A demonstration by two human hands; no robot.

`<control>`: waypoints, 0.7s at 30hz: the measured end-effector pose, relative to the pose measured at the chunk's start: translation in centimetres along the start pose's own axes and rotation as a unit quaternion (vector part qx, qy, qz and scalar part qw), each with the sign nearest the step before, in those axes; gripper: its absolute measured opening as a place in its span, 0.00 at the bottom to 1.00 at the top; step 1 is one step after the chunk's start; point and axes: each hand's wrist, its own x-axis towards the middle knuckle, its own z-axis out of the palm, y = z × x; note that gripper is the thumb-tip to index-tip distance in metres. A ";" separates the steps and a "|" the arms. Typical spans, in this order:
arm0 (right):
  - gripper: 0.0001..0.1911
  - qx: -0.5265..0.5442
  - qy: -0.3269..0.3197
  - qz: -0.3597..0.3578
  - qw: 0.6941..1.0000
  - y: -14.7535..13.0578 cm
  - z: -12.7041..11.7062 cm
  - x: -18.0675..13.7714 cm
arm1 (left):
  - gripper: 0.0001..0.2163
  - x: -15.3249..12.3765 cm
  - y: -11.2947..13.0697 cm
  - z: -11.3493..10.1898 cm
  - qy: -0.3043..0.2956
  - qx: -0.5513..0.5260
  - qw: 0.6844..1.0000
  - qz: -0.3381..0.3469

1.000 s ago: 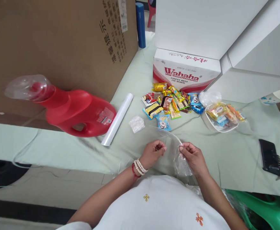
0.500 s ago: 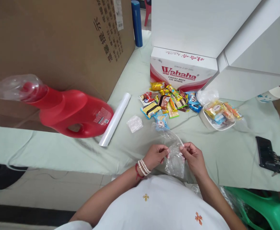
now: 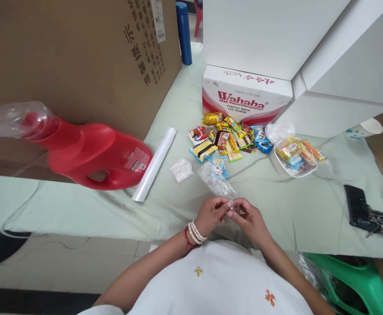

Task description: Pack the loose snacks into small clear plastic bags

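Observation:
A clear plastic bag (image 3: pixel 218 181) stretches from my fingers toward the snack pile, its far end lying by a light blue snack packet (image 3: pixel 219 166). My left hand (image 3: pixel 213 214), with beads at the wrist, pinches the bag's near end. Close against it, my right hand (image 3: pixel 248 219) is closed on the same bunched end, fingertips nearly touching the left ones. Beyond the bag lies a heap of wrapped snacks (image 3: pixel 222 142). Left of the bag sits a small folded piece of clear plastic (image 3: pixel 181 169).
A white bowl (image 3: pixel 298 173) of wrapped snacks stands to the right, near a phone (image 3: pixel 357 205) and keys (image 3: pixel 379 223). A Wahaba-style carton (image 3: pixel 244 94) backs the heap. At left are a white roll (image 3: pixel 154 164), a red jug (image 3: pixel 102 153) and a large cardboard box (image 3: pixel 80 57).
My hands have come together, the right moving left to meet the left. The bag, which hung spread between and below them, is now gathered at the fingertips and extends away from me.

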 end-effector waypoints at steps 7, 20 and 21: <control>0.24 0.099 0.035 0.062 0.993 1.0 -0.5 1.5 | 0.22 -0.8 -0.1 -2.1 0.034 0.031 0.999 0.001; 0.14 -0.016 -0.019 -0.014 1.000 0.8 2.2 0.8 | 0.22 -1.9 -0.7 -2.4 0.045 0.060 0.997 -0.008; 0.15 0.000 -0.008 -0.004 1.000 0.9 2.2 1.0 | 0.22 -1.8 -0.6 -2.3 0.049 0.063 0.997 -0.005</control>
